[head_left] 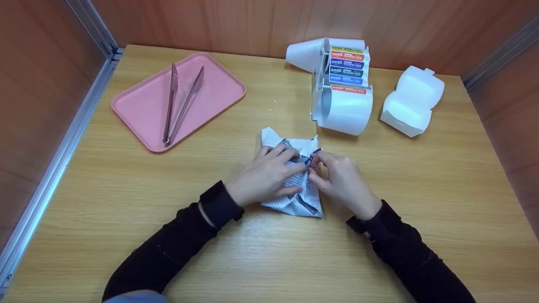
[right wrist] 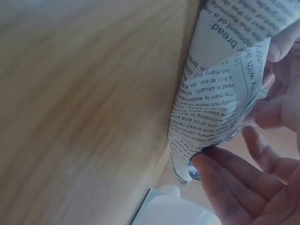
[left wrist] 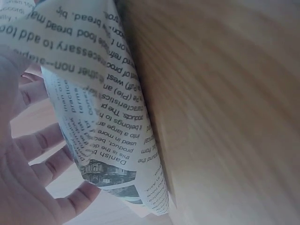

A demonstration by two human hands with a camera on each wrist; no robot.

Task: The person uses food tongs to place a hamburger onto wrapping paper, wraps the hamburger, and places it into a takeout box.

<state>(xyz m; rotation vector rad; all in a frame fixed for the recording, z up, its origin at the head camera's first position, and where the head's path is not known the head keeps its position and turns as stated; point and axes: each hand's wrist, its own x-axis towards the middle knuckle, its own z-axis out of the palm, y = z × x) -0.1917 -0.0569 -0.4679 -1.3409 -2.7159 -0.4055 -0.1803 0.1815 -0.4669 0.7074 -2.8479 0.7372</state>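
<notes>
A packet wrapped in newsprint-patterned paper (head_left: 297,204) lies on the table in front of the person; its printed side also fills part of the left wrist view (left wrist: 112,108) and the right wrist view (right wrist: 211,93). The left hand (head_left: 265,174) lies over the packet with fingers spread, pressing on its top. At the packet's right side the right hand (head_left: 343,179) has thumb and index finger bent around a small dark blue label (head_left: 311,158), which runs across the paper's edge. What is inside the wrapping is hidden.
A pink tray (head_left: 147,101) with metal tongs (head_left: 183,105) stands at the back left. Behind the packet is a label dispenser (head_left: 347,109) with coloured strips and white rolls. An open white foam box (head_left: 408,109) stands at the back right, before a wooden wall.
</notes>
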